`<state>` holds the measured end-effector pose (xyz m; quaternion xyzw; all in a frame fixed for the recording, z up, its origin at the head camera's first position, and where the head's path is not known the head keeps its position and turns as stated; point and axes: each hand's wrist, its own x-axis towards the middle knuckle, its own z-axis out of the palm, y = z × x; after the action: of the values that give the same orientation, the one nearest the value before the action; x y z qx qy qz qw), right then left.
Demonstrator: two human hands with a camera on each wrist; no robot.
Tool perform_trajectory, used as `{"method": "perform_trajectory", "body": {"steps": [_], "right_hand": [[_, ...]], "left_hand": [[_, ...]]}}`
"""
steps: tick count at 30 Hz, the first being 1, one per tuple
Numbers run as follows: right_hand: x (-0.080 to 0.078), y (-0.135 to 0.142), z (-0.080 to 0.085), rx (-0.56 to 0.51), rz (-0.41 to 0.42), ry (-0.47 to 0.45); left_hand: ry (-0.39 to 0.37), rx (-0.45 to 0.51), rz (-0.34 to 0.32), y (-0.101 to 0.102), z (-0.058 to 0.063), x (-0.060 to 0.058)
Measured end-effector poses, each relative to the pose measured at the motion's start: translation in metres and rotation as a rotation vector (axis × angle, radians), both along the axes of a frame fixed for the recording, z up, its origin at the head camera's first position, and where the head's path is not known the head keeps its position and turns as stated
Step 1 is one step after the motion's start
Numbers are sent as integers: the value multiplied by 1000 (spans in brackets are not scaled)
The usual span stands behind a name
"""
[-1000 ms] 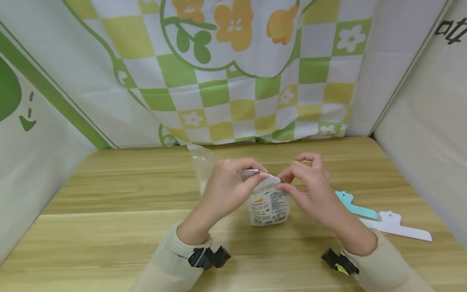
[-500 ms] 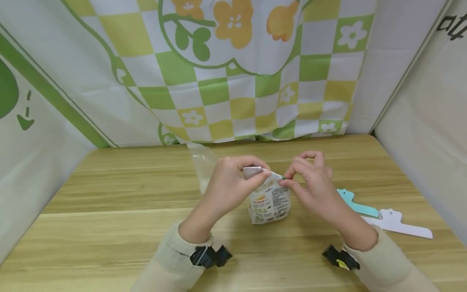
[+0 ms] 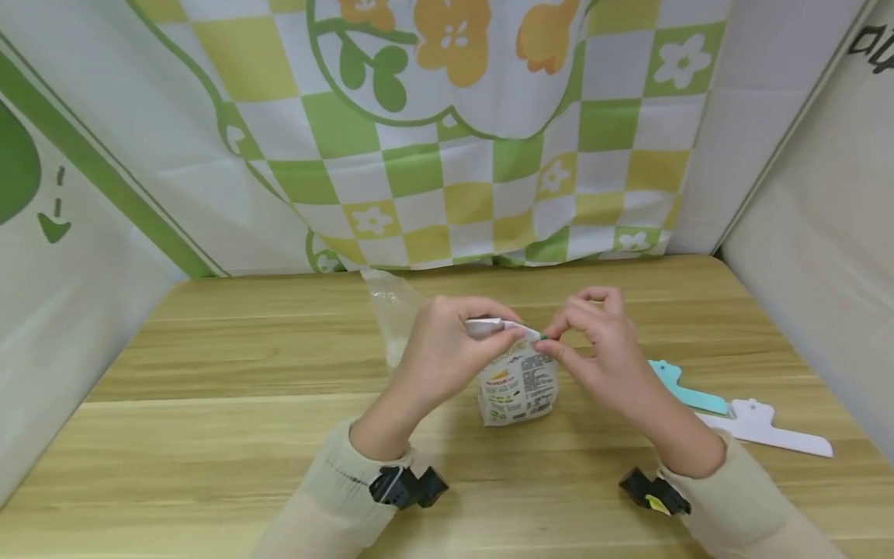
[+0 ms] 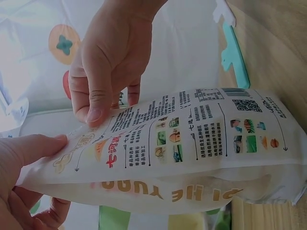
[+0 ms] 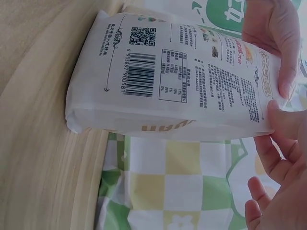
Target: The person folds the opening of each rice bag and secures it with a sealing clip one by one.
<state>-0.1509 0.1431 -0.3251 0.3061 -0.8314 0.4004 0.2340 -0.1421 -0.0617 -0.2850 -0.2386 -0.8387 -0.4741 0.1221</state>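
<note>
Left hand [image 3: 454, 341]: pinching the bag's top edge, thumb on the near face, other fingers going behind.
Right hand [image 3: 594, 341]: pinching the top edge at its right corner, thumb against forefinger.
Grip: both hands clamping on the bag, near each other along one edge.
Bag [image 3: 520, 392]: lying below the grip, between the hands; its base appears to be resting on the table [image 3: 230, 450].
Long axis: running from base up to the pinched edge, roughly upright; exact lean cannot be told.
Nearer hand: neither, both touching the bag; the right is sitting nearer the clips.
White clip [image 3: 757, 425]: lying right of the right forearm.
Teal clip [image 3: 691, 394]: lying just beside it; contact unclear.
Clear bag [image 3: 393, 314]: lying beyond the left hand, partly hidden.
Cloth [image 3: 468, 203]: hanging behind the table.
</note>
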Motion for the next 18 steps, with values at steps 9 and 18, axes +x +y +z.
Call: {"method": "perform_trajectory", "body": {"steps": [9,18], "right_hand": [[-5,8,5,25,117,65],[-2,23,20,33,88,77]], "left_hand": [[38,-30,-6,-2,0,0],[106,-93,-20,-3,2,4]]}}
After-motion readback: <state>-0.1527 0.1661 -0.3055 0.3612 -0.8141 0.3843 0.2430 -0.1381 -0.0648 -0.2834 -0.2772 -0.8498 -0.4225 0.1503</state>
